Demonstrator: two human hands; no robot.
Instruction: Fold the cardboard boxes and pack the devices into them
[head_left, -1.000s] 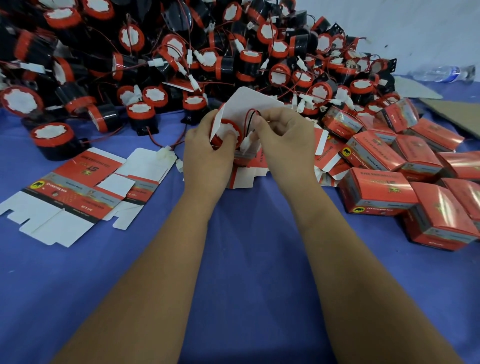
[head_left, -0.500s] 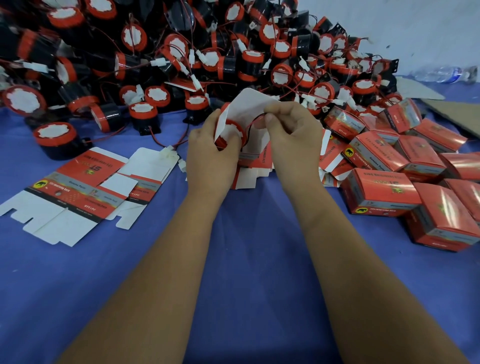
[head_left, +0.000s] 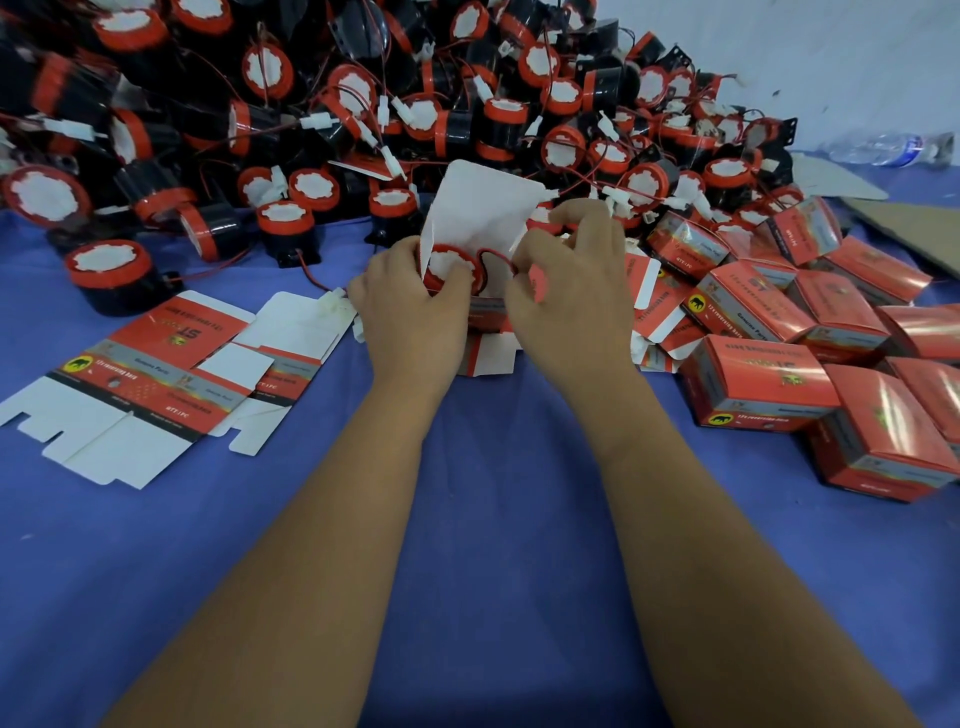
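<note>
Left hand (head_left: 410, 306) gripping a red-rimmed device (head_left: 451, 267) inside an open-flapped box (head_left: 480, 218), right hand (head_left: 571, 291) pinching its red wire (head_left: 493, 255), flat boxes (head_left: 156, 374) left of the hands, packed boxes (head_left: 758, 384) right, on the blue worktop (head_left: 493, 519).

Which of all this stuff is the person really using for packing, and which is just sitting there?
For the job:
- left hand and right hand, holding the open box with a device in it
- pile of devices
- flat boxes
- packed boxes

Just lying about:
- plastic bottle
- brown cardboard sheet
- blue table cover
</note>
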